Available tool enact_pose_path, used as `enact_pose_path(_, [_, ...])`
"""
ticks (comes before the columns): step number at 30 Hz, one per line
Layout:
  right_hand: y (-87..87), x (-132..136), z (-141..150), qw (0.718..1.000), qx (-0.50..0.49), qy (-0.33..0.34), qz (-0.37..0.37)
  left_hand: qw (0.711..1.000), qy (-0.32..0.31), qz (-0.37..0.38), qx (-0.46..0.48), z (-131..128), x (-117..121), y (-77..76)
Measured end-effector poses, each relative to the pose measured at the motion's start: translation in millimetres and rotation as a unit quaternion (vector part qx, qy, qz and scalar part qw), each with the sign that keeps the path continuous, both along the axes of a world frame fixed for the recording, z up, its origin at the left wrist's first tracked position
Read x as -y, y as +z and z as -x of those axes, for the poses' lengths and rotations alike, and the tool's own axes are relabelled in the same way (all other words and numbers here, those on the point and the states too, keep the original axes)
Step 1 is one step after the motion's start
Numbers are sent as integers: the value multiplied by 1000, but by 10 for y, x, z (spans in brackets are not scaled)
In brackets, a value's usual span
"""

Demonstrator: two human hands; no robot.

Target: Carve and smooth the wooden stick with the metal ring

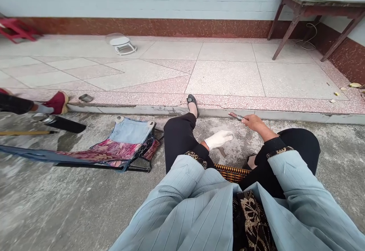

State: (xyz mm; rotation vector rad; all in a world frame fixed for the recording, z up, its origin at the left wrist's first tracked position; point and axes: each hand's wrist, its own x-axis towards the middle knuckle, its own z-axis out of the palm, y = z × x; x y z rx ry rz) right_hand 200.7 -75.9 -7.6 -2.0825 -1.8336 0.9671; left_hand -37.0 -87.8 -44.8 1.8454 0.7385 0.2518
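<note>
A thin metal tool (236, 116) sits clenched in the bare right hand (253, 122), tip pointing left over the concrete floor (71, 205), seemingly held clear of the lap. The gloved left hand (219, 139) hangs relaxed and grasps nothing, just above a small dark piece (222, 152) on the floor. A woven mat (232, 172) lies between the knees; a folded chair (119, 148) lies left.

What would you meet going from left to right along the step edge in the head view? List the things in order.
Red shoe → folded chair → black shoe → gloved left hand → right hand holding a small tool → wooden table.
</note>
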Motion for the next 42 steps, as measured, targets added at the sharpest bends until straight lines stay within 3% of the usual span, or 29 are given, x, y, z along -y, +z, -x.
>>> enact_pose_path(4, [6,14,10,998,37,8,-41,1000,3,-8,11,-26,13,6])
enact_pose_path(8, [83,23,-34,994,-37,-40,-90,990,59,110,60,-88,79,42])
enact_pose_path(11, [122,6,-76,983,-71,-53,-159,961,72,218,152,-125,97,42])
enact_pose_path(14, [127,-15,-110,978,-93,-52,-179,928,78,291,218,-145,94,11])
enact_pose_path(19, [125,-33,-139,972,-114,-49,-198,891,100,345,277,-173,127,-7])
enact_pose_path(31, [113,-31,-130,962,-153,-21,-225,906,175,264,282,-182,110,3])
enact_pose_path(37, [194,1,-80,967,-115,-1,-226,942,208,147,219,-200,60,139])
enact_pose_path(42, [293,66,13,974,-39,12,-223,977,203,-19,60,-198,61,230])
